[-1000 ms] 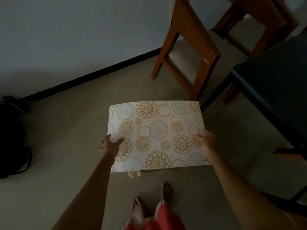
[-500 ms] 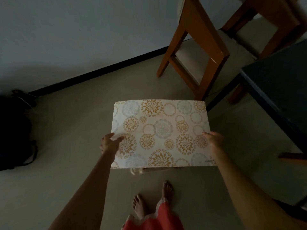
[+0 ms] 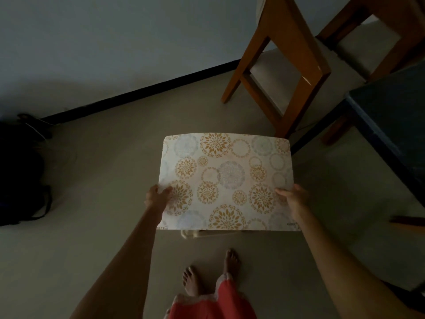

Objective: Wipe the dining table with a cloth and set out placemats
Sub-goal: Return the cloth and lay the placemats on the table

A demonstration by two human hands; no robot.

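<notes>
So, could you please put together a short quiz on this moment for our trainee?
1. True or false: the placemat already lies on the dining table.
2. Which hands hold the placemat? A) left only B) right only C) both
3. Fill in: the wooden chair stands to the ____ of the table.

Key: 1 false, it is held above the floor; 2 C, left hand and right hand; 3 left.

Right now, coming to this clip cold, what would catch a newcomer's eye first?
The pale rectangular placemat printed with orange and grey-blue floral circles stands out, held flat above the floor at centre, with the left hand and right hand gripping its side edges. At right sits the corner of a dark tabletop, and an orange-brown wooden chair stands beyond it. A black bag lies by the wall at far left.
</notes>
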